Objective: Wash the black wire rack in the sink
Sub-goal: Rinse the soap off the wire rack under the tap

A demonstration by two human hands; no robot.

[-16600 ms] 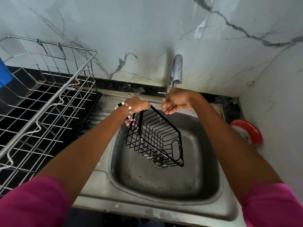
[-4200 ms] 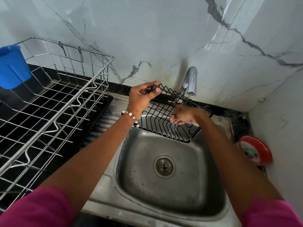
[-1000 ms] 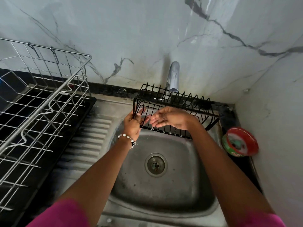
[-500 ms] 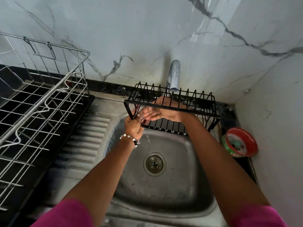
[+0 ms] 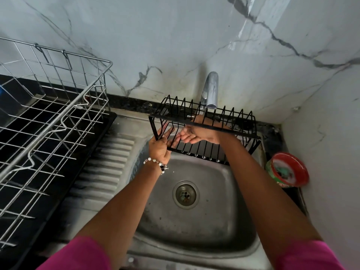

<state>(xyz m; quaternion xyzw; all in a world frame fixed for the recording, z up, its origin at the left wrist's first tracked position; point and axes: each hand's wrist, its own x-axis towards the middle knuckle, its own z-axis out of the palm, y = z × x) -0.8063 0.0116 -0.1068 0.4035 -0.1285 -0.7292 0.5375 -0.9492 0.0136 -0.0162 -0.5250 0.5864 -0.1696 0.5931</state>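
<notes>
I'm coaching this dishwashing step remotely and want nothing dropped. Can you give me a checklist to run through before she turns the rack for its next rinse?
1. Left hand grips the black wire rack at its left end: ok.
2. Right hand is inside the rack with fingers straight, not gripping: not ok for turning.
3. Rack sits under the tap spout: ok.
4. Water running: cannot tell.
5. Sink basin below the rack holds nothing: ok.
6. Drain unblocked: ok.

White marble-look wall with grey veins meets a second wall in the right corner. A black counter strip runs along the base — soft daylight glints on the tiles.
</notes>
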